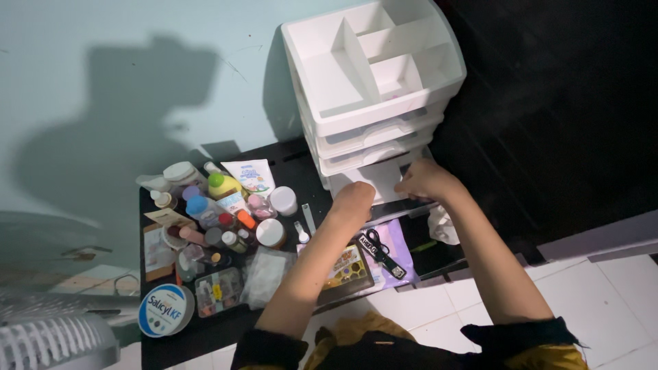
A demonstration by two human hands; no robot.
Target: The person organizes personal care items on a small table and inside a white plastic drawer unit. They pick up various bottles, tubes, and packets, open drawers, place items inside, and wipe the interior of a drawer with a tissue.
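A white plastic drawer organiser (373, 82) stands at one o'clock on a low black table (295, 168), its open top split by smooth dividers into compartments. Both hands are at its lowest drawer (377, 181), which stands pulled out a little. The left hand (353, 202) is against the drawer front with its fingers hidden behind the knuckles, so whether they are curled or pinching cannot be told. The right hand (425, 179) is at the drawer's right edge, fingers bent inward on it.

At nine o'clock from the hands crowd small bottles and jars: a yellow bottle with a green cap (221, 183), a flat white tube (250, 175), a white-lidded jar (283, 200). At seven o'clock lies a round blue-and-white tin (164, 310), beside a clear plastic box (218, 291).
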